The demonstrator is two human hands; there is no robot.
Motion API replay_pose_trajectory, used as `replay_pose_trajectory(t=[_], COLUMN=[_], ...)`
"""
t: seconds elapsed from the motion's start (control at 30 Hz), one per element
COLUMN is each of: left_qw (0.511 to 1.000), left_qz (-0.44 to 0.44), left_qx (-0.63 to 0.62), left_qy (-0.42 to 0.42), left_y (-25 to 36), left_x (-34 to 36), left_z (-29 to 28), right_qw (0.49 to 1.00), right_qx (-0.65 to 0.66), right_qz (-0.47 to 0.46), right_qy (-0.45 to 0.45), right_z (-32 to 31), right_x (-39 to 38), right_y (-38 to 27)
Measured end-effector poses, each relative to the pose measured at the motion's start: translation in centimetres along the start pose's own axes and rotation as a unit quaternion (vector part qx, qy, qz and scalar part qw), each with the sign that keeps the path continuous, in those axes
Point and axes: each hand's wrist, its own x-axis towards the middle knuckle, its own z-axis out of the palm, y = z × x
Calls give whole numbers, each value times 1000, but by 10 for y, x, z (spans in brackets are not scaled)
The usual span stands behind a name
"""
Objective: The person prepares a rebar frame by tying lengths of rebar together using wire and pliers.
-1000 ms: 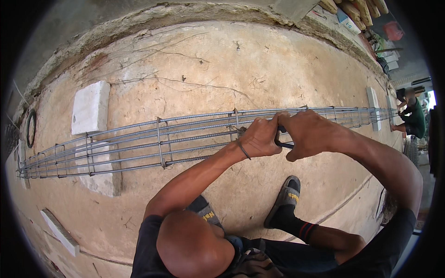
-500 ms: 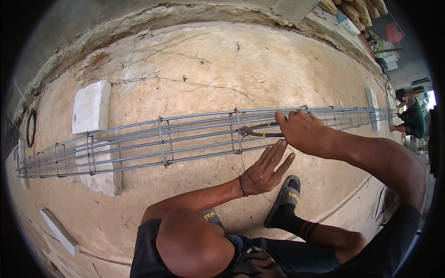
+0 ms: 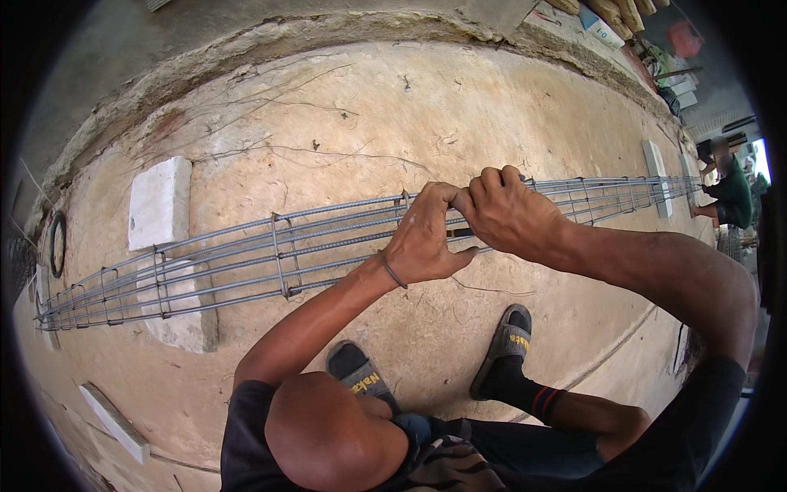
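A long rebar cage [image 3: 328,236] of ribbed bars and square stirrups runs across the view. Both of my hands meet over its middle. My right hand [image 3: 510,211] is closed around the pincers, whose dark and yellow handle [image 3: 461,233] shows in a small part between the hands; the jaws are hidden. My left hand [image 3: 428,234] lies over the bars with its fingers bent at the right hand's fingertips and its thumb sticking out. What those fingers hold is hidden. A thin wire [image 3: 492,289] trails on the floor just below the hands.
White blocks [image 3: 160,205] lie by and under the cage on the left, with another block [image 3: 656,176] under it at right. A person in green [image 3: 730,197] is at the far right end. A black ring [image 3: 57,243] and a pale slab [image 3: 115,422] lie at left.
My left hand has moved up from below the cage onto the bars, meeting the right hand. The right hand has shifted slightly up and left, and the pincers' jaws are now covered.
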Motion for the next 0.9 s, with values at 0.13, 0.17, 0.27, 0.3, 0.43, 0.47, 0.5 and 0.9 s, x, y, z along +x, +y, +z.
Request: replay_pose_trajectory(t=[0.13,0.17,0.27,0.3,0.43,0.47,0.5,0.9], left_qw=[995,995,981,988,985,976,976,996], left_qz=[-20,-19,-92,-146,-154,-185,-183,-16], left_qx=[-41,-39,-113,-56,-30,-4,-9,67], left_qy=[91,91,129,11,-75,-113,-115,-63], left_y=[-16,-13,-10,-13,-15,-18,-18,-9], left_x=[1,4,11,14,14,5,3,-24], left_z=[29,30,26,21,28,29,33,37], right_qw=[993,989,989,989,958,873,757,318], right_qx=[95,121,137,137,260,422,503,789], right_qz=[44,52,51,50,55,62,63,244], right_qy=[-49,-73,-23,-25,-107,-235,-411,-466], right_z=[-7,-9,-12,-11,-19,-27,-42,14], right_x=[3,5,-2,-4,-7,1,14,-3], right_y=[0,0,1,0,12,23,45,-11])
